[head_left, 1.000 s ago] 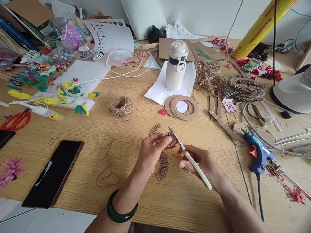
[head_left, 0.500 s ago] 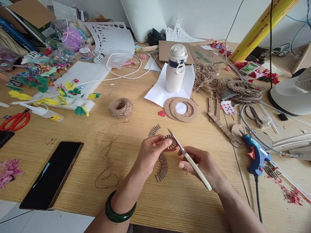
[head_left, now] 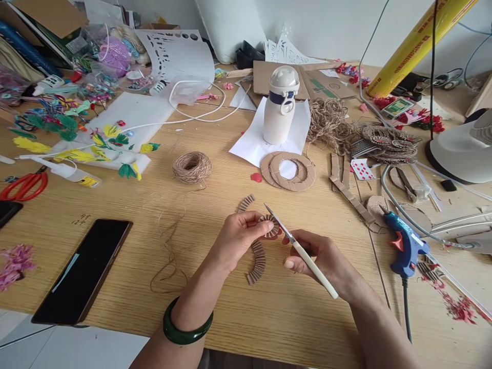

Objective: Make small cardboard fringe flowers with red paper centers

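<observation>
Pinching a small pleated cardboard rosette (head_left: 270, 226) by its left edge, your left hand (head_left: 239, 242) is closed, with the thumb and fingers pressed onto the disc and a green jade bangle (head_left: 187, 324) on that wrist. Your right hand (head_left: 311, 261) is closed as well, gripping a slim white-handled craft knife (head_left: 313, 267) between thumb and fingers. Its narrow steel blade points toward 10 o'clock and crosses the rosette's upper right edge. Both hands are held above a light wooden table (head_left: 292, 328). Just below the rosette, at 6 o'clock, a curved pleated cardboard strip (head_left: 257, 262) lies on the wood, and a shorter pleated strip (head_left: 246, 203) lies near your fingers at 10 o'clock. Farther out from your hands, at 12 o'clock, two cut cardboard rings (head_left: 288, 171) overlap the edge of a white paper sheet (head_left: 246, 146), on which stands a white lidded water bottle (head_left: 280, 105). A ball of jute twine (head_left: 192, 167) sits at 10 o'clock, with a loose strand trailing down the table. A blue hot glue gun (head_left: 405, 243) rests at 3 o'clock, a black smartphone (head_left: 82, 271) at 8 o'clock, and red-handled scissors (head_left: 25, 185) at 9 o'clock.
</observation>
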`<state>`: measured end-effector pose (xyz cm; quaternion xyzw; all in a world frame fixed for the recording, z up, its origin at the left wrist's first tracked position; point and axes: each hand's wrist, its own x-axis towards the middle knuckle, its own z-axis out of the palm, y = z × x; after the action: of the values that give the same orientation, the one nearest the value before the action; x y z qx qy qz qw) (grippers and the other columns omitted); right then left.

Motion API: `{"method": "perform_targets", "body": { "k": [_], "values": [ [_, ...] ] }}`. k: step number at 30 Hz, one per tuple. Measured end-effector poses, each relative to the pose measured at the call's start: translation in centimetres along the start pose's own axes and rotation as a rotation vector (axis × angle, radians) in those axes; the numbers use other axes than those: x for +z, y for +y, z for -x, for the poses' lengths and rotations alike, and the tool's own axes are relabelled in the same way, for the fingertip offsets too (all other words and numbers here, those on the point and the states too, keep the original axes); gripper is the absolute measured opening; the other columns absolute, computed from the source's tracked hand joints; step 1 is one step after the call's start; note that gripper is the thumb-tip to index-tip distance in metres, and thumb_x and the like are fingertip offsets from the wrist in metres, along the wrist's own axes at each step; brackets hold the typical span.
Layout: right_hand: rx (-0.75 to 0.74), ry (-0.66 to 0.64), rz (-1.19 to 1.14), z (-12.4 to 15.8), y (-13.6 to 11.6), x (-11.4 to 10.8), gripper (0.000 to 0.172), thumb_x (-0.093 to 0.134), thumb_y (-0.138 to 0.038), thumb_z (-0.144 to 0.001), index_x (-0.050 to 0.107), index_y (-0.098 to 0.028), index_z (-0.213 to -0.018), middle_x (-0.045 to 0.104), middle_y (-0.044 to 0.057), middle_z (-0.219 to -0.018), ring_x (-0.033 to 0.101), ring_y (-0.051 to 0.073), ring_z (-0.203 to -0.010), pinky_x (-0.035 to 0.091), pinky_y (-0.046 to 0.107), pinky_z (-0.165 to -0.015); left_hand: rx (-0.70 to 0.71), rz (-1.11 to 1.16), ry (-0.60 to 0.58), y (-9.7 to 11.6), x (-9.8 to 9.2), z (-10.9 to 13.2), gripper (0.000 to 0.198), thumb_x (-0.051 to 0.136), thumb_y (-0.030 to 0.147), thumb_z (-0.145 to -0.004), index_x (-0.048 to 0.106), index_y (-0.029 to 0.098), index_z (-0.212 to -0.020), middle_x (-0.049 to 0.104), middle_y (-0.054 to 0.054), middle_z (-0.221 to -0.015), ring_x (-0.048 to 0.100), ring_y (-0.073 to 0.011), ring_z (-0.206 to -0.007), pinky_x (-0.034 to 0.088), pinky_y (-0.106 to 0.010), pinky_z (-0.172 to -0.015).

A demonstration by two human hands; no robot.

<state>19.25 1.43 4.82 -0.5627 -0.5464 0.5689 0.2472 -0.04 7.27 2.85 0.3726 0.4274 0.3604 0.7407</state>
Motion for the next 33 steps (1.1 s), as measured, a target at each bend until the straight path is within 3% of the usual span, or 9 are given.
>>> {"method": "perform_targets", "body": {
  "k": [18, 33],
  "values": [
    [0.018, 0.003, 0.026, 0.1, 0.0, -0.1, 0.046, 0.080, -0.053, -0.072, 0.065, -0.015, -0.092, 0.041, -0.005, -0.067, 0.035, 0.012, -0.064, 0.028, 0.026, -0.056, -0.090, 0.030, -0.099, 0.4, -0.6, 0.0, 0.017, 0.080, 0.028, -0.071, 0.076, 0.013, -0.076, 0.074, -0.004, -0.075, 0.067, -0.0154, -0.075, 0.056, -0.031, -0.079],
    [0.013, -0.041, 0.169, 0.4, -0.1, -0.6, 0.041, 0.077, -0.055, -0.075, 0.066, -0.016, -0.083, 0.038, -0.005, -0.064, 0.032, 0.012, -0.061, 0.027, 0.026, -0.052, -0.084, -0.199, -0.178, 1.6, -1.7, 0.1, 0.012, 0.077, 0.026, -0.071, 0.077, 0.014, -0.073, 0.075, -0.006, -0.073, 0.064, -0.0152, -0.069, 0.048, -0.027, -0.070]
  ]
}}
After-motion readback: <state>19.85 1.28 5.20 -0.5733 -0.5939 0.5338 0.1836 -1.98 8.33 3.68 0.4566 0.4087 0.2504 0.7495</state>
